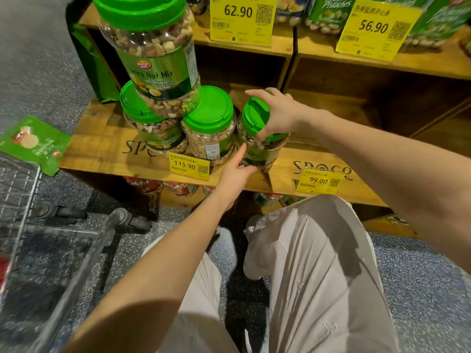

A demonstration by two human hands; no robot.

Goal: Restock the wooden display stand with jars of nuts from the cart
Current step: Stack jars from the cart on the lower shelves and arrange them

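A clear jar of mixed nuts with a green lid (256, 118) stands on the lower shelf of the wooden display stand (102, 138). My right hand (276, 114) grips this jar's lid from above. My left hand (235, 171) holds the jar low on its front. Left of it stand two more green-lidded jars (209, 123) (150, 128). A third jar (155, 52) sits stacked on top of those two. The wire cart (28, 225) is at the lower left; I cannot see any jars in it.
Yellow price tags (190, 166) (318, 180) hang on the shelf's front edge. The upper shelf holds pistachio jars (328, 14) and larger tags (242, 19). A green snack bag (33, 143) lies on the cart's edge. Red-lidded jars (178, 187) sit under the shelf. My knees are below.
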